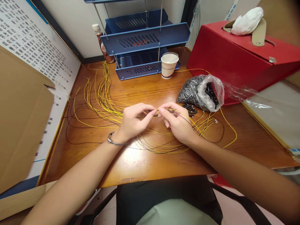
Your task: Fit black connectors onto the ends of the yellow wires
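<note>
My left hand (137, 120) and my right hand (177, 120) meet above the middle of the wooden table, fingertips nearly touching. Each is closed in a pinch. A thin yellow wire (174, 110) runs out from between the right thumb and forefinger over the back of that hand. Whatever the left fingertips pinch is too small to make out, though it lies right at the wire's end. Beneath both hands spreads a loose bundle of yellow and dark wires (105, 90). Just behind the right hand lie several small black parts (190, 109), next to an open plastic bag (199, 92) of similar pieces.
At the back stands a blue tiered rack (145, 39) with a paper cup (169, 65) before it and a bottle (103, 47) to its left. A red box (234, 59) bounds the right, a printed board (44, 56) the left. The wooden table (131, 168) ends near my lap.
</note>
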{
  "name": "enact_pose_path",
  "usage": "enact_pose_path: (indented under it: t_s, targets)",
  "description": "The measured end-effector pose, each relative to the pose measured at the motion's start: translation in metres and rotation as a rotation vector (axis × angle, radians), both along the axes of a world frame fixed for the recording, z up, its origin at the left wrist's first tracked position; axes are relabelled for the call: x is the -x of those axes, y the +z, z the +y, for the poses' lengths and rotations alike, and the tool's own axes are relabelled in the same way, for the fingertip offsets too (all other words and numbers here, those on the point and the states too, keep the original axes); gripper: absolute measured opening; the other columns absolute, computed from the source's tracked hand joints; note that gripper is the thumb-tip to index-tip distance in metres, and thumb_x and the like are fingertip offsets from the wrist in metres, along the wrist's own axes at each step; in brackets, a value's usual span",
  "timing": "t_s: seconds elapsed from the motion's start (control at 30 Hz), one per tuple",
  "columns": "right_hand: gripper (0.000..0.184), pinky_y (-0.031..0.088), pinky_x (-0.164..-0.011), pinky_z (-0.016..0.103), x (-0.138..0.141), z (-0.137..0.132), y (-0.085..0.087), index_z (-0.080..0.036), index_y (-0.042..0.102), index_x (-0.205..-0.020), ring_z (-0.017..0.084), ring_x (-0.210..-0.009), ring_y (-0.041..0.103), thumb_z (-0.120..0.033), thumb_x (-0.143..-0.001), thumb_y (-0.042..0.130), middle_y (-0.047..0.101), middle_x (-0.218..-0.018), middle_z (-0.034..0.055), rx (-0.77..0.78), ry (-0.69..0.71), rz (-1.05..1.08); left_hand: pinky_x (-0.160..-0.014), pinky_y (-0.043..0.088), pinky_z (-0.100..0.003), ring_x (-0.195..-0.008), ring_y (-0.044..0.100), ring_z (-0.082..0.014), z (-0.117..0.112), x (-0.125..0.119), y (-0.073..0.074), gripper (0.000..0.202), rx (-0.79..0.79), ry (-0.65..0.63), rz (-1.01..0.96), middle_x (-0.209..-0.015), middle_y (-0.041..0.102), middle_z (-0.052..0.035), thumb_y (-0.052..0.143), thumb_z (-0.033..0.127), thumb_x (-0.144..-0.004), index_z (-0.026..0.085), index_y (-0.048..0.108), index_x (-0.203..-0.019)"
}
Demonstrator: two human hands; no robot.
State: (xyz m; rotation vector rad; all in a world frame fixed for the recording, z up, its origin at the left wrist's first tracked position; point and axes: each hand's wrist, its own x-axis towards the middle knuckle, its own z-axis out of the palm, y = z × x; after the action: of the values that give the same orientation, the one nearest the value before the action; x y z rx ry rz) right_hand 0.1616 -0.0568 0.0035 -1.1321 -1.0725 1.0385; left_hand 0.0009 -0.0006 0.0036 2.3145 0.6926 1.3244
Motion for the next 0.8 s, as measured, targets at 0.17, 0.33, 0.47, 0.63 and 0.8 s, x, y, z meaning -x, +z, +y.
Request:
enact_pose_path:
  t_s: [0.17,0.33,0.47,0.63,0.8]
  targets:
    - [0.022,0.028,-0.042,0.023,0.0001,-0.0002,0.0003,-0.019,0.064,-0.076,0.005,-0.046,0.042,-0.039,-0.085,0.070,0.064,-0.069,-0.0011,-0.017,-0.005,-0.038,-0.062,0.054,-0.018,-0.064,0.067,-0.0100,-0.0003,0.0008,0.0010,0.011,0.000,0.007,0.024,-0.076,0.076,-0.0037,0.067,0.021,-0.089,0.015,0.074,-0.083]
    - [0.012,0.031,-0.044,0.023,0.0002,-0.0016,0.0005,-0.019,0.069,-0.091,0.006,-0.050,0.045,-0.029,-0.085,0.067,0.066,-0.074,-0.0008,-0.058,-0.023,-0.078,-0.063,0.053,-0.017,-0.066,0.067,-0.0091,-0.0009,0.0002,0.0012,0.009,-0.001,0.006,0.011,-0.077,0.076,-0.0021,0.067,0.018,-0.089,0.015,0.073,-0.083]
    - [0.016,0.032,-0.044,0.023,0.0000,-0.0042,0.0025,-0.019,0.073,-0.097,0.006,-0.049,0.044,-0.027,-0.087,0.063,0.067,-0.076,-0.0005,-0.074,-0.011,-0.150,-0.063,0.052,-0.017,-0.067,0.067,-0.0088,-0.0006,-0.0003,0.0003,0.007,0.001,0.011,-0.005,-0.077,0.076,-0.0014,0.067,0.016,-0.088,0.015,0.072,-0.083]
    - [0.016,0.031,-0.044,0.024,0.0002,-0.0041,0.0011,-0.018,0.073,-0.092,0.006,-0.048,0.042,-0.031,-0.086,0.067,0.070,-0.079,0.0010,-0.046,-0.013,-0.188,-0.062,0.052,-0.016,-0.065,0.067,-0.0085,-0.0003,-0.0007,0.0003,0.007,-0.003,0.018,-0.012,-0.076,0.075,-0.0017,0.069,0.016,-0.087,0.014,0.072,-0.082]
    - [0.016,0.036,-0.048,0.024,0.0002,-0.0017,-0.0010,-0.017,0.071,-0.086,0.011,-0.060,0.054,-0.033,-0.084,0.071,0.071,-0.080,0.0036,-0.061,-0.036,-0.206,-0.062,0.053,-0.018,-0.064,0.065,-0.0093,-0.0006,-0.0004,0.0011,0.010,0.005,0.027,0.011,-0.073,0.073,-0.0017,0.068,0.019,-0.088,0.015,0.072,-0.080]
